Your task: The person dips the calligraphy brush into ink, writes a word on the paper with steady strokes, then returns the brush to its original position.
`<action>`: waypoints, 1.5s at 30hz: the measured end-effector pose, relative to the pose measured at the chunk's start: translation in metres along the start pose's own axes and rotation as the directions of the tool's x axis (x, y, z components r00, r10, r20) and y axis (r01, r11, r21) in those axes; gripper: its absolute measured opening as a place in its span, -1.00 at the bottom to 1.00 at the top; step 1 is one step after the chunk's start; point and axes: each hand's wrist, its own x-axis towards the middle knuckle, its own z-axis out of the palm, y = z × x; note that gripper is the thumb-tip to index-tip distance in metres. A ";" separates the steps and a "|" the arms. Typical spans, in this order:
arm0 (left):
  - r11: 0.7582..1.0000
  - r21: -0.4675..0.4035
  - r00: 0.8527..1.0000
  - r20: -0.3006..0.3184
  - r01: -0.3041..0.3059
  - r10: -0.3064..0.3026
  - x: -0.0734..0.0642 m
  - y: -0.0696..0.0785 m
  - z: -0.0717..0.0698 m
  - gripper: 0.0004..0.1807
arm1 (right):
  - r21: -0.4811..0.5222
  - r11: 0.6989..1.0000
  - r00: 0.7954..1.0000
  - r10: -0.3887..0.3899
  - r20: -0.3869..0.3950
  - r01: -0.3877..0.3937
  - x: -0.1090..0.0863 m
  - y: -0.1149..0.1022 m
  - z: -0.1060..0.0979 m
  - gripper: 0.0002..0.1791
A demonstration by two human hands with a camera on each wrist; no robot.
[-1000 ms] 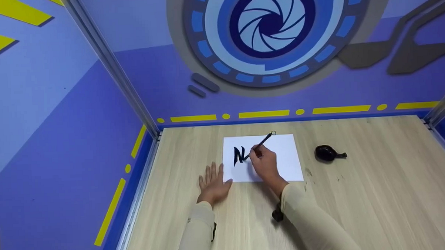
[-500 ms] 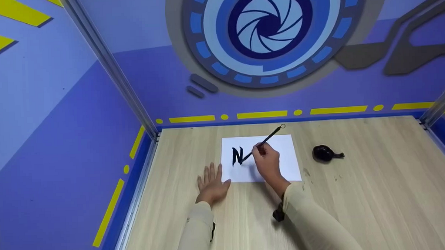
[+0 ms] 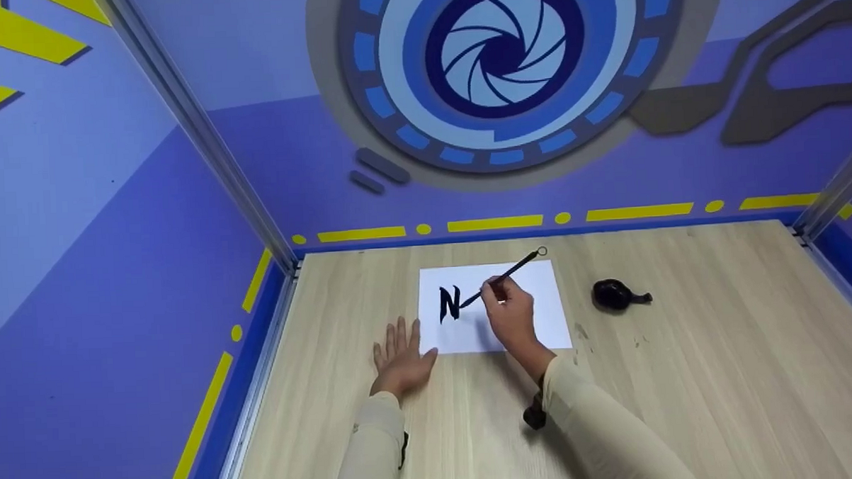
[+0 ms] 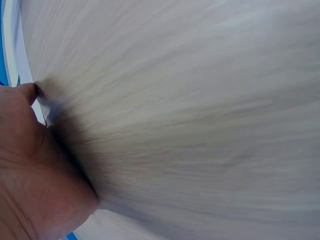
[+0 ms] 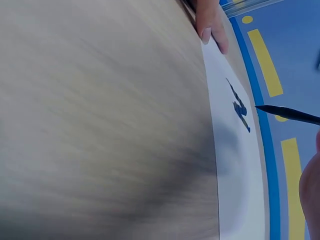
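Note:
My right hand (image 3: 512,318) pinches a dark ink brush (image 3: 520,265), which slants up to the right and ends in a small loop. The brush tip lies close over black strokes shaped like an N (image 3: 449,303), on the left part of a white paper sheet (image 3: 542,327). In the right wrist view, the pointed brush (image 5: 290,114) shows tip-on beside the marks. My left hand (image 3: 403,364) lies flat with spread fingers, its thumb at the sheet's lower left corner. The left wrist view shows the left palm (image 4: 45,175) low over the wood.
A black gourd-shaped dish (image 3: 613,295) with a short stem stands right of the sheet. Dark smudges (image 3: 581,332) mark the wooden tabletop (image 3: 721,371) nearby. Purple panels (image 3: 267,160) and metal posts (image 3: 181,113) enclose the table at the back and sides.
My right hand has shifted slightly right over the sheet, and the brush leans further right, its tip still by the N. The left hand has stayed put. The head view has turned a little.

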 end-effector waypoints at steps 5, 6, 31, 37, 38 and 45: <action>1.000 0.009 1.000 0.012 0.005 -0.005 -0.001 0.000 -0.003 -0.14 | -0.020 1.000 1.000 0.020 -0.015 -0.020 -0.001 0.003 -0.001 -0.93; 1.000 0.011 1.000 0.015 0.005 -0.006 -0.001 0.001 -0.003 -0.14 | -0.018 0.999 0.999 0.030 -0.020 -0.030 -0.001 0.004 -0.001 -0.93; 1.000 0.002 1.000 0.017 0.013 -0.013 -0.006 0.006 -0.009 -0.15 | 0.094 0.989 0.991 0.118 -0.058 -0.113 -0.004 0.003 -0.007 -0.87; 1.000 -0.001 1.000 0.015 0.021 -0.021 -0.002 0.000 -0.005 -0.14 | 0.089 0.988 0.989 0.131 -0.073 -0.125 -0.004 0.005 -0.009 -0.87; 1.000 0.006 1.000 0.019 0.024 -0.024 -0.001 0.000 -0.004 -0.13 | 0.088 0.988 0.988 0.133 -0.078 -0.126 -0.004 0.006 -0.009 -0.86; 0.999 -0.033 0.998 0.057 0.012 -0.010 -0.002 0.002 -0.006 -0.12 | 0.080 0.988 0.984 0.143 -0.107 -0.135 -0.003 0.011 -0.008 -0.85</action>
